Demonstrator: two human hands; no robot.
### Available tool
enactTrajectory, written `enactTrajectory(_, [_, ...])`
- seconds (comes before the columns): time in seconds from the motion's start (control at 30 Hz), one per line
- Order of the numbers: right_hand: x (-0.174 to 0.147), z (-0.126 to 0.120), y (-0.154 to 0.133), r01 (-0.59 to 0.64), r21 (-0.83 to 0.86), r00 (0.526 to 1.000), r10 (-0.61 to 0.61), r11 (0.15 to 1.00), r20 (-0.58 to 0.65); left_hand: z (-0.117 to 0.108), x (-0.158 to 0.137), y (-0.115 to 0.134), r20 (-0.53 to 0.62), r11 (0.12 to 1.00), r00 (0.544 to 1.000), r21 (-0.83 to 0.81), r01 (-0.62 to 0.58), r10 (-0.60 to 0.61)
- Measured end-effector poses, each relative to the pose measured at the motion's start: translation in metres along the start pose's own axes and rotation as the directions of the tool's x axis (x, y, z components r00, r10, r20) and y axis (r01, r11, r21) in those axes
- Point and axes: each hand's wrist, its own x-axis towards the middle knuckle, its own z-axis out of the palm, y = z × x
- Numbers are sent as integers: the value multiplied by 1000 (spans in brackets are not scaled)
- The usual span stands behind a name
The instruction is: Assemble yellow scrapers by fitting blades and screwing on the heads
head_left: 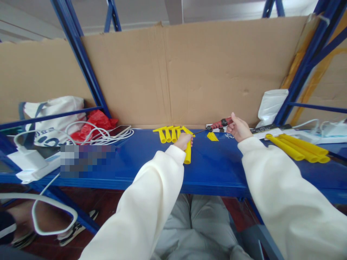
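My left hand (184,141) is closed around a yellow plastic tube (187,156), whose open end points toward me. In my right hand (239,128), the fingers grip the butt end of a screwdriver (220,124) with a red and black handle. Its thin shaft runs left to the top of the held tube; my fingers hide the exact contact. Just left of that hand stand several yellow T-shaped tube pieces (168,135) in a row. Small yellow strips (212,136) lie fanned out below the screwdriver.
Longer yellow tubes (300,148) lie at the right of the blue table (217,169). Cardboard (206,72) walls the back. On the left are coiled white cables (114,135), a red plastic bag (97,122), a cloth bag (58,113) and a power strip (38,169). Another person's leg (40,220) shows below.
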Motion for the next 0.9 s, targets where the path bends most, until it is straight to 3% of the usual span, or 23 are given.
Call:
enactTrajectory(0.33, [4, -4, 1, 33, 6, 999, -33, 999, 15, 1, 3, -2, -20, 1000, 1000, -15, 12, -12])
enactTrajectory(0.6, [5, -2, 3, 29, 8, 997, -28, 1000, -78, 1, 6, -3, -2, 1000, 1000, -6, 7, -7])
enactTrajectory(0.9, [4, -4, 2, -22, 5, 1000, 22, 1000, 12, 2, 5, -3, -15, 1000, 1000, -20, -3, 3])
